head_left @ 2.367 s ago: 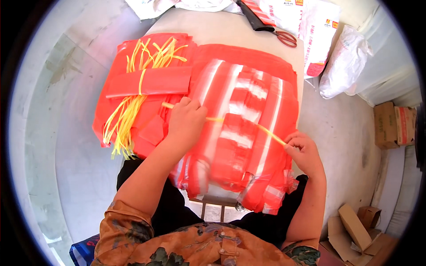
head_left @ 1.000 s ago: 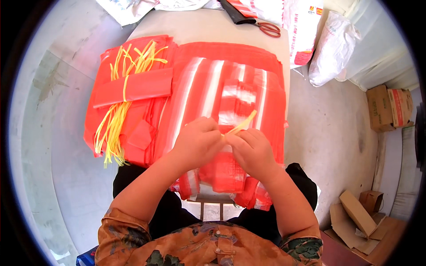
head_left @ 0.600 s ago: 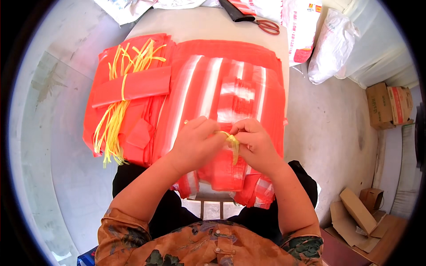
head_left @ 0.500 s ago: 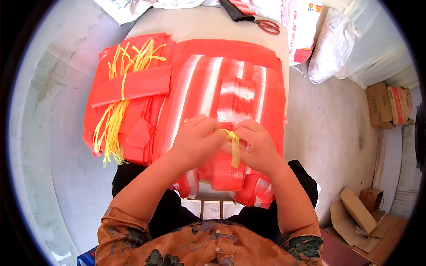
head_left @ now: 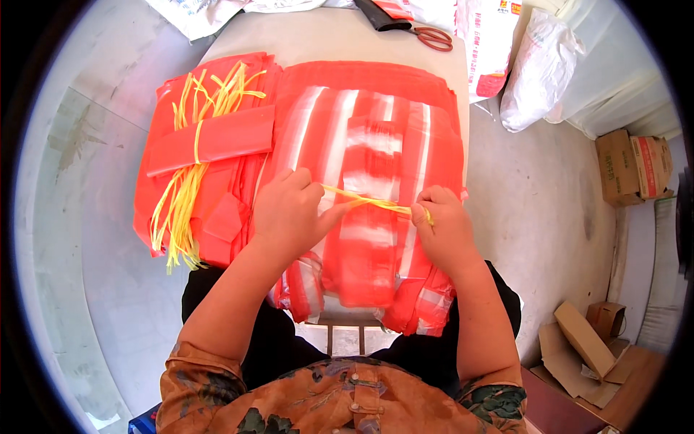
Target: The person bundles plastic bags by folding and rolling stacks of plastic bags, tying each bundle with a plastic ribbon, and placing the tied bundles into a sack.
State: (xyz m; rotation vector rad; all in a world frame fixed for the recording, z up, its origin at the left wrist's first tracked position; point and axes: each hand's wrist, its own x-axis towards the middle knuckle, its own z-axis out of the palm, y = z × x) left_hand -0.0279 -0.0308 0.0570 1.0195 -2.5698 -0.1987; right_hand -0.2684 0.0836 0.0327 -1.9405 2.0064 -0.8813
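Observation:
A yellow plastic string runs taut across a folded bundle of red and clear plastic bags. My left hand grips one end of the string, fingers closed. The other end is pinched in my right hand, with a short tail sticking out by the thumb. Under the bundle lies a wide stack of red plastic bags with pale stripes. To the left, several loose yellow strings lie on another red stack, beneath a folded red strip tied with yellow string.
Scissors with reddish-brown handles lie at the table's far edge beside a black item. White sacks stand at the far right. Cardboard boxes and flattened cardboard are on the right.
My hands have moved apart, left hand leftward and right hand rightward. The yellow string, gathered with a hanging end before, is now stretched straight between them.

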